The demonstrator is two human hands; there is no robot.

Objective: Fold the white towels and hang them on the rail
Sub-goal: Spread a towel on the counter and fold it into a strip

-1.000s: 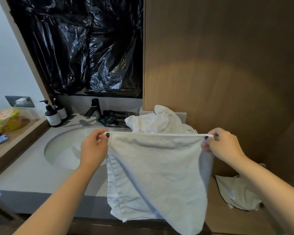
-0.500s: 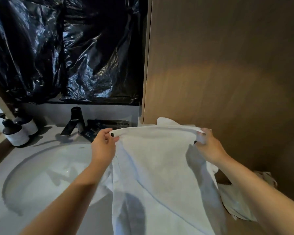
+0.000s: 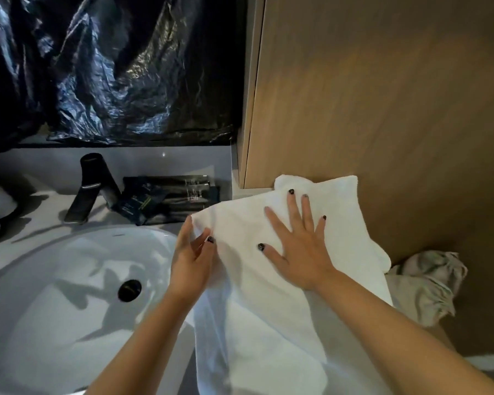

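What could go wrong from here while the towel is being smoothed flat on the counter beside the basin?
The white towel has its lower part hanging past the counter edge, so it might slide off once the right hand stops pressing it. The left hand holds the towel's edge right beside the sink, so that side could sag into the basin and perhaps get wet.

Wood panel wall, white sink, perhaps black plastic sheeting behind

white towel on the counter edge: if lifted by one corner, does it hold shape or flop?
Probably flops: the white towel drapes in soft folds over the counter edge, and the right hand lies flat on it. Likely light, since the left hand holds its edge with fingertips alone. The hanging part may drag it off.
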